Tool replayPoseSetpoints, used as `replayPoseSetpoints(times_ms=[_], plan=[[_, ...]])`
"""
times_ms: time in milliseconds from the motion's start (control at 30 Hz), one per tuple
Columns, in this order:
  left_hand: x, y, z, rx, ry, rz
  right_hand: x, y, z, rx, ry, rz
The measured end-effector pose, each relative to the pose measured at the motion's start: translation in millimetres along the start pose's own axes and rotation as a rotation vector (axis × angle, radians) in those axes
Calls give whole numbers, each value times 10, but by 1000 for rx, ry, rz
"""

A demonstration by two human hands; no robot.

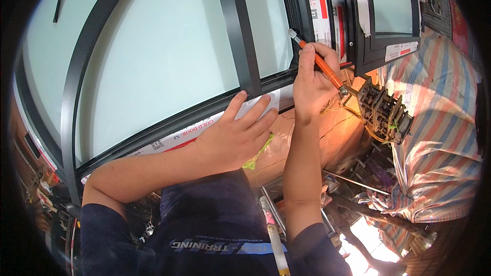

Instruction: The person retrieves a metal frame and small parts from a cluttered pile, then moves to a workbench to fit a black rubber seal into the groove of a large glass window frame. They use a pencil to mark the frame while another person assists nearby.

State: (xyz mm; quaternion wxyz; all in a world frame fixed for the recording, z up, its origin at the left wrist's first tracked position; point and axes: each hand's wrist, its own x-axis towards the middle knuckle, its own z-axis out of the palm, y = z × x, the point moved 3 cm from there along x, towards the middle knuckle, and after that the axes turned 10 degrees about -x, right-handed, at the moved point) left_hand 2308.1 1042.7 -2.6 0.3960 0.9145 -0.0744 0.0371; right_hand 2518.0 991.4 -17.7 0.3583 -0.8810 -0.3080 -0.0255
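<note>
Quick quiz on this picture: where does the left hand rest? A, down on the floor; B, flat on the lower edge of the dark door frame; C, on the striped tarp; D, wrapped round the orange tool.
B: the left hand lies spread on the dark door frame, while the right hand holds the orange tool.

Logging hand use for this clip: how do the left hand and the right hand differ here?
The left hand lies flat, fingers spread, on the dark door frame; the right hand is raised and closed. The left hand holds nothing; the right hand grips an orange-handled tool. Both are bare.
</note>
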Motion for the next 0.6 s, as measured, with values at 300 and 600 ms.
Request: replayPoseSetpoints(times_ms=[300,600], plan=[[-59,32,28,-92,115,-25,-15,87,14,48,10,49],[-1462,571,1307,-1197,126,-729,-26,97,-9,202,20,150]])
